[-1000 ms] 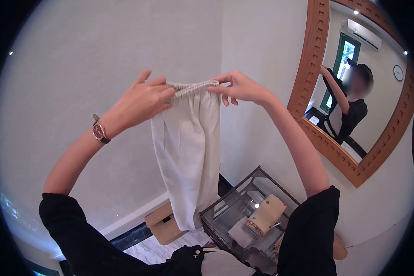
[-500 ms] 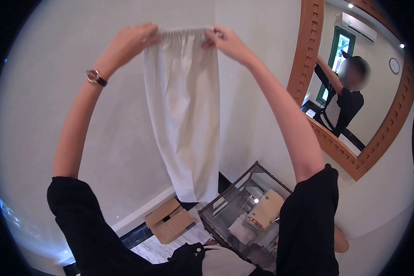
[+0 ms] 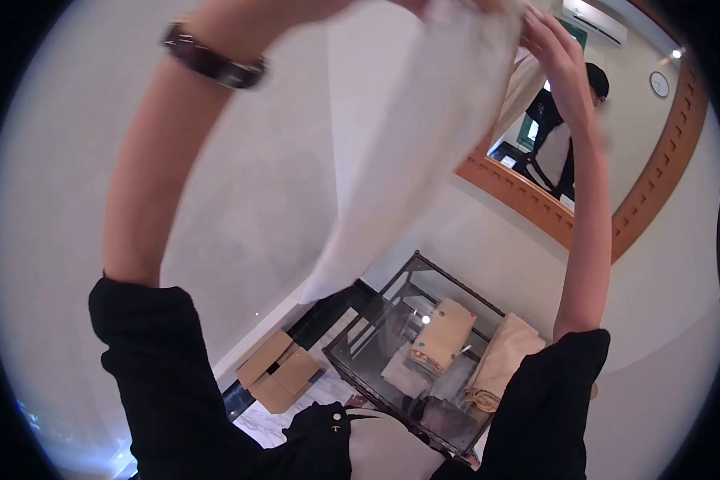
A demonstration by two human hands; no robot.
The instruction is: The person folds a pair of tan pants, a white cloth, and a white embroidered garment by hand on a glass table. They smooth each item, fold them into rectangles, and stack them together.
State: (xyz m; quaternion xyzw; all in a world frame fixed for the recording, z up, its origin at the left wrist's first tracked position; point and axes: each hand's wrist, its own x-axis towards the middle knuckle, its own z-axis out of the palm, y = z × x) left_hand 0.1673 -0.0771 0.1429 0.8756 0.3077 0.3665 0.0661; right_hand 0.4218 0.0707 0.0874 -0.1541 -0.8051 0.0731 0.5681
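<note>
A long white pair of elastic-waist trousers (image 3: 412,144) hangs slanted and blurred from my raised hands, its lower end swung toward the left. My right hand (image 3: 554,44) grips the upper end near the mirror, fingers bent around the fabric. My left hand (image 3: 408,5) is at the top edge and mostly cut off; what shows of its fingers meets the cloth's top. The waistband is at or beyond the top of the view.
Below stands a glass-topped table (image 3: 368,320) with a dark frame. On it lie a folded yellow cloth (image 3: 442,334), a rolled beige cloth (image 3: 508,356) and a white folded cloth (image 3: 406,370). An open cardboard box (image 3: 284,372) sits on the floor. A wood-framed mirror (image 3: 528,188) hangs at right.
Both hands have moved up and right, bringing the trousers closer to me and in front of the mirror. The trousers went from hanging straight and spread to slanted and bunched. My view has shifted slightly.
</note>
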